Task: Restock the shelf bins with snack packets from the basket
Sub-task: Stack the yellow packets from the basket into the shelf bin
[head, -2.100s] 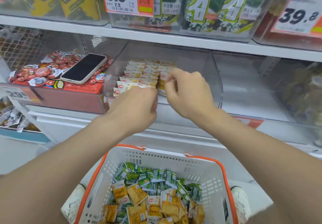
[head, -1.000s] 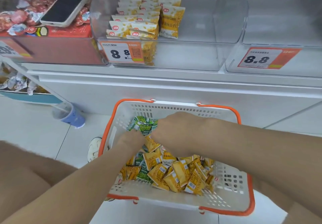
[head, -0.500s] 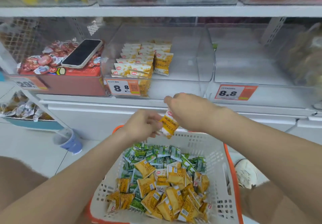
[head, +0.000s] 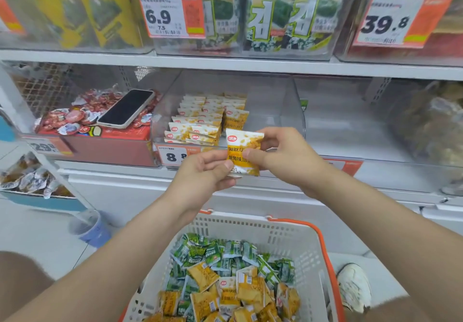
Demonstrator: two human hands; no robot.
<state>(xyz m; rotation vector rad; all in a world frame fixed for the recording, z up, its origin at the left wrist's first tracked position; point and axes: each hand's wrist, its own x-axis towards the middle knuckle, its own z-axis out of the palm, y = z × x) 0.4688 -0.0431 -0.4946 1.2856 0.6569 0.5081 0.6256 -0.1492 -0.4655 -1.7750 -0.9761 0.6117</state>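
Note:
A yellow-and-white snack packet is held upright in front of the clear shelf bin. My left hand pinches its lower left corner and my right hand pinches its right side. Inside the bin, rows of the same yellow packets fill the left half; the right half is bare. Below, the white basket with orange rim holds a heap of green and yellow packets.
A phone lies on red sweets in the bin to the left. A second clear bin stands to the right. Seaweed packs fill the shelf above. A blue cup and a white shoe are on the floor.
Both hands went from the bin down into the basket, took a yellow packet, and have lifted it from basket height up to the bin's front.

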